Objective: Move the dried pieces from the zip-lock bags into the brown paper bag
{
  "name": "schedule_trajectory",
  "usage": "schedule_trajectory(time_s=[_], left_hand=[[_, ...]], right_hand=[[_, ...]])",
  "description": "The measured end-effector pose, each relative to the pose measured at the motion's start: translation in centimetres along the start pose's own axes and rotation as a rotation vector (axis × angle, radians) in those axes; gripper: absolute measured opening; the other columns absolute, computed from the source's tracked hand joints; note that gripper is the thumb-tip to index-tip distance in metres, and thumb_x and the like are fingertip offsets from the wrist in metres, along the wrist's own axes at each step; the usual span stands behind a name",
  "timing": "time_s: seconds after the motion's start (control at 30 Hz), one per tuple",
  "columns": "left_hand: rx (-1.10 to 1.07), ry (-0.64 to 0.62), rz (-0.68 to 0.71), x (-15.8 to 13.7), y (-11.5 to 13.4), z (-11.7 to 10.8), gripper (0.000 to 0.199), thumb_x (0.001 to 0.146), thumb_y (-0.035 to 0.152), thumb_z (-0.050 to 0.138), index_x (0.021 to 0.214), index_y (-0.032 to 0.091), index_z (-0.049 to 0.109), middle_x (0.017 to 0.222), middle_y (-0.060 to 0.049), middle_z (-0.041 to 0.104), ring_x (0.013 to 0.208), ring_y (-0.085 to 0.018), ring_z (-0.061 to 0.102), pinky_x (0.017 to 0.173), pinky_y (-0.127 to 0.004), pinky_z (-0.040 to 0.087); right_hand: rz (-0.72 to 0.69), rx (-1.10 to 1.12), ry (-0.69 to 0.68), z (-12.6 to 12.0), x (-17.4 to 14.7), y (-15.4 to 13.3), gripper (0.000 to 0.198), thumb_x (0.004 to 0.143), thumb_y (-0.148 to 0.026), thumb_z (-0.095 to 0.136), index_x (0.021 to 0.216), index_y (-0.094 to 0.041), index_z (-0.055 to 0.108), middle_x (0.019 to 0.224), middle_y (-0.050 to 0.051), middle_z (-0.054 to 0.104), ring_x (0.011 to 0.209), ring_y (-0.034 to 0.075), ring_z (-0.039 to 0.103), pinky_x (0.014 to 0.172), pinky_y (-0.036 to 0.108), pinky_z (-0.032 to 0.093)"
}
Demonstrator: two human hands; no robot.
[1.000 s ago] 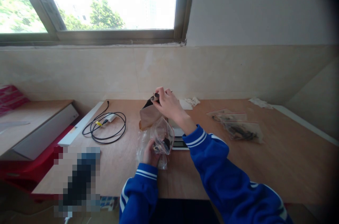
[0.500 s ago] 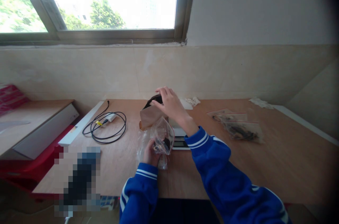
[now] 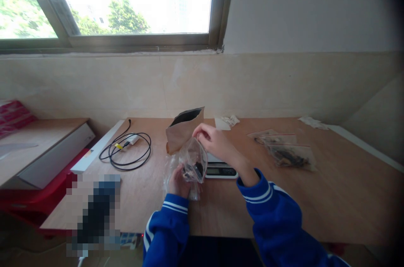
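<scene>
- Clear plastic bag (image 3: 192, 161), with dark bits inside, sits near the table's (image 3: 331, 199) near edge, left of the digital scale (image 3: 221, 170).
- Left hand (image 3: 177, 180) grips the bag's lower part from below.
- Right hand (image 3: 214, 140) pinches the bag's top edge, fingers curled.
- Brown paper pouch (image 3: 183, 130) stands open just behind.
- Black cable (image 3: 126, 151) lies coiled far left.
</scene>
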State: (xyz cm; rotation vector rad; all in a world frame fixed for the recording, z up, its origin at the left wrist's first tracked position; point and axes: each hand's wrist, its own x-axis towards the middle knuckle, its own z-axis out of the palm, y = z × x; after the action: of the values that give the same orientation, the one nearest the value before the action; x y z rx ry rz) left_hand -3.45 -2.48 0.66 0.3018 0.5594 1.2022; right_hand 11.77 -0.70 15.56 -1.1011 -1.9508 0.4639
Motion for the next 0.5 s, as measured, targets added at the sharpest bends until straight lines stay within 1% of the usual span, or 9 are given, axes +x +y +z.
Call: schedule_trajectory(time_s=[0.07,0.1,0.17,0.23,0.33,0.5], left_hand=[[0.024,-0.025,0.062,-0.1,0.0,0.0,0.024,0.075,0.021,0.055,0.097,0.017,0.063,0.089,-0.008,0.069,0.079,-0.018,0.066,0.068,-0.027,0.052],[0.035,-0.042,0.086,-0.1,0.0,-0.1,0.026,0.073,0.02,0.055,0.098,0.017,0.063,0.09,-0.008,0.069,0.081,-0.018,0.065,0.07,-0.028,0.052],[0.043,-0.072,0.11,-0.1,-0.1,-0.3,0.032,0.07,0.018,0.056,0.101,0.018,0.062,0.093,-0.008,0.068,0.083,-0.019,0.064,0.072,-0.031,0.051],[0.047,-0.074,0.121,0.0,-0.2,-0.5,0.037,0.067,0.015,0.056,0.103,0.019,0.061,0.094,-0.007,0.068,0.083,-0.02,0.064,0.074,-0.033,0.05],[0.037,-0.055,0.13,0.1,-0.2,-0.7,0.041,0.063,0.011,0.055,0.103,0.019,0.06,0.096,-0.006,0.067,0.083,-0.019,0.063,0.076,-0.033,0.049],[0.079,-0.095,0.14,0.0,-0.2,-0.5,0.041,0.062,0.013,0.055,0.103,0.018,0.061,0.093,-0.007,0.067,0.088,-0.023,0.063,0.078,-0.037,0.05]], right_hand=[[0.043,-0.031,-0.197,-0.2,-1.1,0.0,0.02,0.087,-0.014,0.042,0.086,-0.018,0.062,0.082,0.002,0.062,0.074,0.014,0.057,0.066,0.025,0.043],[0.061,-0.053,-0.268,-0.1,-1.5,0.2,0.019,0.086,-0.014,0.044,0.086,-0.018,0.063,0.084,0.003,0.063,0.077,0.015,0.058,0.067,0.026,0.043],[0.104,-0.083,-0.364,0.1,-2.2,0.6,0.015,0.085,-0.017,0.049,0.088,-0.016,0.064,0.087,0.006,0.064,0.079,0.017,0.059,0.069,0.027,0.044],[0.136,-0.082,-0.431,0.4,-2.7,1.3,0.014,0.085,-0.022,0.053,0.09,-0.016,0.064,0.088,0.007,0.064,0.081,0.018,0.06,0.07,0.028,0.045],[0.142,-0.074,-0.503,0.7,-3.1,2.0,0.017,0.082,-0.03,0.06,0.092,-0.017,0.065,0.089,0.006,0.064,0.081,0.02,0.059,0.071,0.03,0.046],[0.146,-0.033,-0.536,0.6,-3.6,2.3,0.03,0.076,-0.033,0.068,0.101,-0.019,0.063,0.098,0.007,0.061,0.09,0.022,0.058,0.079,0.033,0.047]])
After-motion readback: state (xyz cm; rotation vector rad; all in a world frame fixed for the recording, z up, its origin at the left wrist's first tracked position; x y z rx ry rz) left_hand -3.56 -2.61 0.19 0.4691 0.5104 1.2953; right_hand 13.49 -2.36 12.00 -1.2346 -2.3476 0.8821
